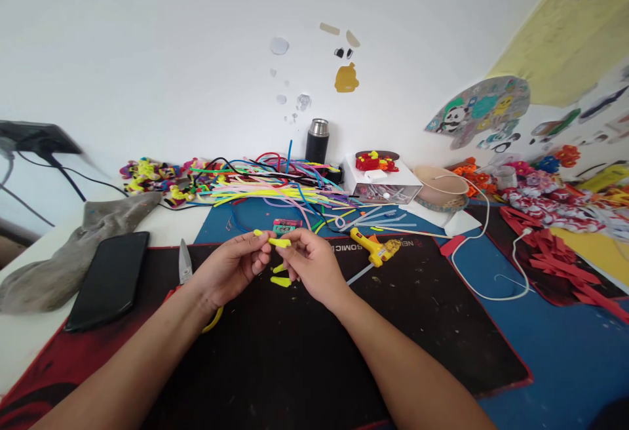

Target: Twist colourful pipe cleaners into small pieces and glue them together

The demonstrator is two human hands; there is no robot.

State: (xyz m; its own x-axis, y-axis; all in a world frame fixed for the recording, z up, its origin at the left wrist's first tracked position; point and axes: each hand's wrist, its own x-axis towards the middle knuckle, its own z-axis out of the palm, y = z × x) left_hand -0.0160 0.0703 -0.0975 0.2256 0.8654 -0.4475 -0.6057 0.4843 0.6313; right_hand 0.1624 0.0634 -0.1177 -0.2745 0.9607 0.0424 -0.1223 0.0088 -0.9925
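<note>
Above the black desk mat (275, 364) my two hands meet, pinching a short bright yellow pipe cleaner piece (280, 242). My left hand (230, 266) has thumb and finger closed on its left end, where a yellow tip sticks up. The fingers of my right hand (314, 263) close on the right end. Just below, more yellow pipe cleaner pieces (281, 282) show near the mat, partly behind my right fingers. Scissors (185, 263) with red and yellow handles lie beside my left wrist, which partly covers them. To the right of my right hand rests a yellow glue gun (377, 248).
A black phone (108, 279) and a grey cloth (93, 246) lie at left. Along the wall sit a heap of colored pipe cleaners (275, 184), a black thermos (318, 141), a white box (383, 181) and a beige bowl (441, 187). A white cable (484, 295) loops at right near red strips (560, 259).
</note>
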